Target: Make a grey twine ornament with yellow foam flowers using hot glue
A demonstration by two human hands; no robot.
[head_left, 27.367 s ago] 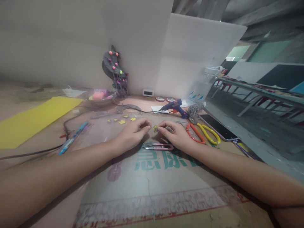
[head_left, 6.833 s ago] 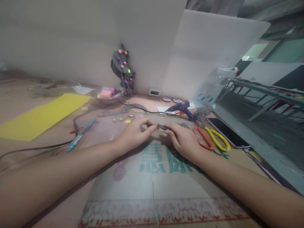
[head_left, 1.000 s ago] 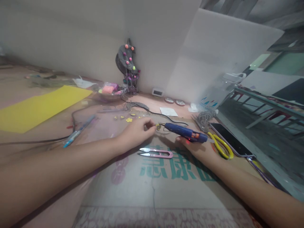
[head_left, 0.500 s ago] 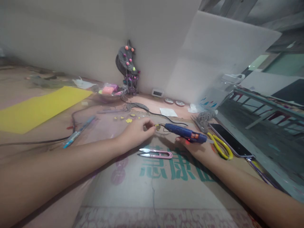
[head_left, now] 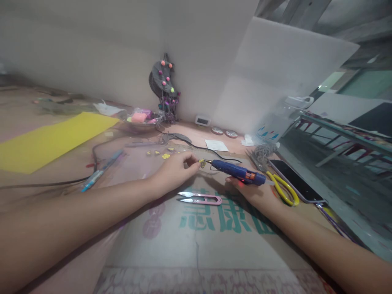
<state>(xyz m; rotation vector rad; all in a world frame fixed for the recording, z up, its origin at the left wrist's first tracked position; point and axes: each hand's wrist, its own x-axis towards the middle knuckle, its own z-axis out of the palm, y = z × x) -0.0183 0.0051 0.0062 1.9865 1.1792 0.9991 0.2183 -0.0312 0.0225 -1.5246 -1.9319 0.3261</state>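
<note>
Between the thumb and finger of my left hand [head_left: 180, 167] is a small yellow piece [head_left: 202, 163], too small to make out fully. My right hand [head_left: 245, 188] is closed round a blue glue gun [head_left: 235, 170] with a red light on it. The gun's metal nozzle points left and meets or nearly meets the yellow piece; I cannot tell if they touch. Below the hands, pink-handled thread snips [head_left: 200, 199] lie on the printed cardboard [head_left: 165, 253]. A yellow flower cutout [head_left: 165, 156] and several small yellow bits lie just beyond my left hand.
Yellow-handled scissors [head_left: 284, 190], a phone [head_left: 295, 181] and grey yarn [head_left: 265, 152] lie on the right. A yellow sheet [head_left: 58, 141] and a blue pen [head_left: 102, 169] are on the left. Behind stand a bowl [head_left: 143, 125], a grey moon ornament [head_left: 162, 79] and a plastic bottle [head_left: 284, 114].
Almost nothing differs. The view has shifted very slightly; both hands keep their hold, with the nozzle still at the yellow piece.
</note>
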